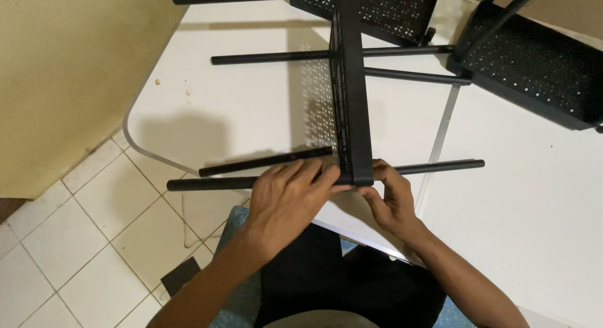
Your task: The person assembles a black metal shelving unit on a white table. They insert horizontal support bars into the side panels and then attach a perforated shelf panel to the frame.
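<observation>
— Two hands work at the near corner of the rack (pixel 352 83). Where does it sit?

— On its side on the white bench (pixel 239 108), its perforated shelf edge-on to the camera, black rods sticking out to both sides.

— And the left hand (pixel 289 199)?

— Laid over the near rod (pixel 207 182) just where it meets the shelf frame, fingers curled down on it; its grip looks closed on the rod. The right hand (pixel 392 202) pinches the frame corner from the other side, thumb and fingers tight against the metal.

— How would the person do this joint well?

— Probably by keeping the rod square to the frame, steadying the shelf with the right hand so it does not tip, and pressing or turning evenly with the left.

— Anything else near?

— Another perforated tray (pixel 534 64) lies at the bench's far right, well apart from the hands.
</observation>
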